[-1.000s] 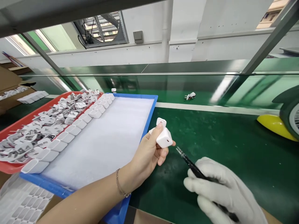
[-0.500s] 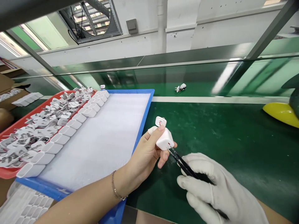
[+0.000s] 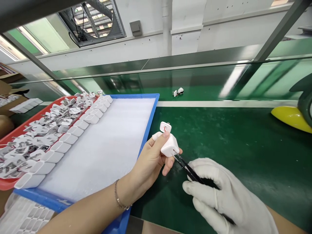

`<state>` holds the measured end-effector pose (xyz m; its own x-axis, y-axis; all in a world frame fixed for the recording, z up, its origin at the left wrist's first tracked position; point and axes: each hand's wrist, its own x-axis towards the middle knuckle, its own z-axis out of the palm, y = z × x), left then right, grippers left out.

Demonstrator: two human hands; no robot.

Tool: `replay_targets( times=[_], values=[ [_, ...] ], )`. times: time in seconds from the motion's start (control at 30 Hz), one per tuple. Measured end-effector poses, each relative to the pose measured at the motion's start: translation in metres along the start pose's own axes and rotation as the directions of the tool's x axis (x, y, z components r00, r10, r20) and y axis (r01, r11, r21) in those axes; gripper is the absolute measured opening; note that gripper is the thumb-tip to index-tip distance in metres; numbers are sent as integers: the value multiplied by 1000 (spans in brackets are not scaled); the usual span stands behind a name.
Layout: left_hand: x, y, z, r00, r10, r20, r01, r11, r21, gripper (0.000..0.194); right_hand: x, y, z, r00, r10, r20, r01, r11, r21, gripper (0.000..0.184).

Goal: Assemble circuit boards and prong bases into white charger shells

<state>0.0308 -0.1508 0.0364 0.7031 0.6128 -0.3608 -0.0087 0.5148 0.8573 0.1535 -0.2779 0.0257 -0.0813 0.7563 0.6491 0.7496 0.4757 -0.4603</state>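
Observation:
My left hand (image 3: 153, 151) is closed around a white charger housing (image 3: 170, 145), thumb on top, with a white cover on one finger. A small white plug cap (image 3: 165, 126) with a bit of red wire sticks up beyond the thumb. In a white glove, my right hand (image 3: 219, 191) grips black tweezers (image 3: 192, 174). Their tips meet the near face of the housing at a small slot. Left of the hands lies a blue-rimmed tray (image 3: 149, 130) with a white lining. A row of white housings (image 3: 69, 138) lines its left side.
A red basket (image 3: 44, 113) heaped with white plug parts adjoins the tray. On the green belt (image 3: 190, 79) at the back lies another wired plug part (image 3: 178, 92). A yellow and dark green object (image 3: 292, 117) stands at right. White moulded trays (image 3: 31, 217) sit lower left.
The view has shifted slightly. The wired plug part on the back belt has moved left. Both hands hold nearly the same pose, with the tweezer tips still at the housing's slot.

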Motion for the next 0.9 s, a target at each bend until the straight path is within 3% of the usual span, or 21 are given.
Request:
replay_targets(
  times=[0.6,0.9],
  values=[
    [2,-2,-3,1000,-18,4,17,999,47,38,-6,7,2,992,-89,94,99,989,-106,14],
    [2,-2,-3,995,-101,5,100,994,47,40,-7,10,2,988,-135,73,137,990,-27,19]
  ],
)
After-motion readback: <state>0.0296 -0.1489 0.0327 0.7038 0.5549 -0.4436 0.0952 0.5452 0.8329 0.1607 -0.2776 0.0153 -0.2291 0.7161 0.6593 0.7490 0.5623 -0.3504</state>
